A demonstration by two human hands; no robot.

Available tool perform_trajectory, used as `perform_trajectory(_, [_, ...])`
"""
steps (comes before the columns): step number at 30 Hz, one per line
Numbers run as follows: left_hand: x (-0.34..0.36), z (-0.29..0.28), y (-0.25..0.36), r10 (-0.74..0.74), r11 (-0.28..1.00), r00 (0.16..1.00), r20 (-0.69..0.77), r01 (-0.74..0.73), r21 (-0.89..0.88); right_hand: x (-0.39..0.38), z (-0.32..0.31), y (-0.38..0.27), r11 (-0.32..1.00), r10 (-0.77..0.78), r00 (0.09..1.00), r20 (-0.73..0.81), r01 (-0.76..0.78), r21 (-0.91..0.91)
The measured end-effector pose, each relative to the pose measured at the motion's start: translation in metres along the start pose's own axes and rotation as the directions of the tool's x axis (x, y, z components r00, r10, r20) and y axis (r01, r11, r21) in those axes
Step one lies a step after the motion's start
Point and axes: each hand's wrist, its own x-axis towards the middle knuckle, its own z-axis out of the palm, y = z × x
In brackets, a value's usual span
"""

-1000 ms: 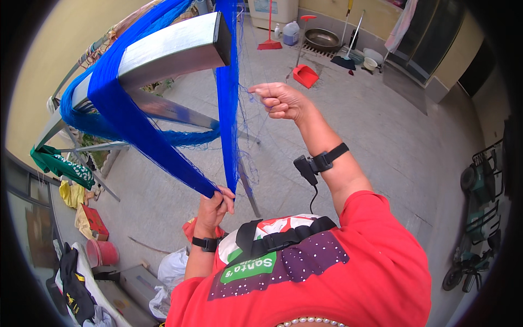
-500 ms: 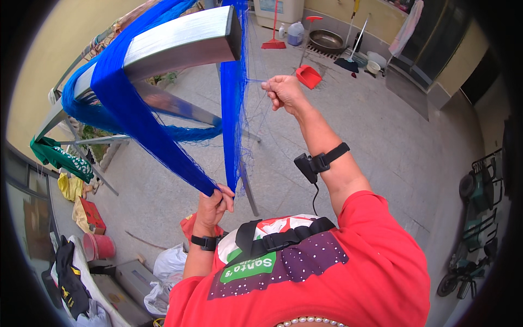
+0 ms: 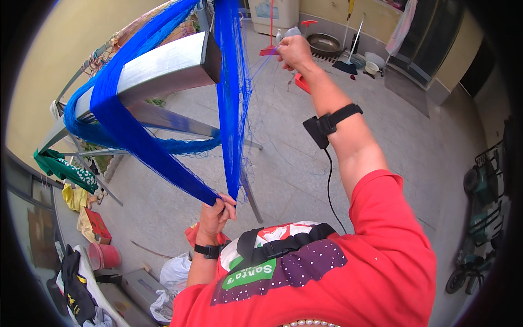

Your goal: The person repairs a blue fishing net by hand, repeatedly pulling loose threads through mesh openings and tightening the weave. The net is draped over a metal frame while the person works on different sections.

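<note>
A long skein of bright blue thread (image 3: 114,101) hangs over a square metal beam (image 3: 163,65) and runs down toward me in two flat bands. My left hand (image 3: 216,218) closes round the lower bend of the skein, keeping it stretched. Up and to the right, my right hand (image 3: 297,53) pinches a few fine loose threads (image 3: 260,70), drawn out sideways from the right-hand band. Stray strands dangle tangled along that band. A second, darker blue skein (image 3: 190,145) loops lower around the metal frame.
A green cloth (image 3: 62,168) hangs on the frame at left. Below it are a pink bucket (image 3: 103,255) and white plastic bags (image 3: 173,272). A red broom (image 3: 268,51) and metal basin (image 3: 324,44) stand far off; my forearm partly covers a red dustpan (image 3: 301,83). A wheeled vehicle (image 3: 479,223) stands right.
My right hand has moved up and slightly right, away from me, pulling the pinched threads farther. The right-hand band has spread wider. My left hand still grips the bend, slightly lower.
</note>
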Motion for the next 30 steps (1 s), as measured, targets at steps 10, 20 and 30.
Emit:
perform_trajectory(10, [0.002,0.012,0.007,0.009,1.0,0.996,-0.085,-0.009,-0.004,0.029,-0.059,0.045,0.992,0.111,0.989,-0.102,-0.117,-0.053])
perform_trajectory(20, [0.015,0.029,0.016,-0.094,0.965,0.957,-0.275,0.155,0.21,-0.062,-0.086,0.224,0.725,0.634,0.743,0.215,-0.474,-0.499])
perform_trajectory(30, [0.028,0.027,0.011,-0.176,0.969,0.952,-0.251,0.212,0.125,-0.155,0.018,0.152,0.876,0.46,0.737,0.494,-0.288,-0.386])
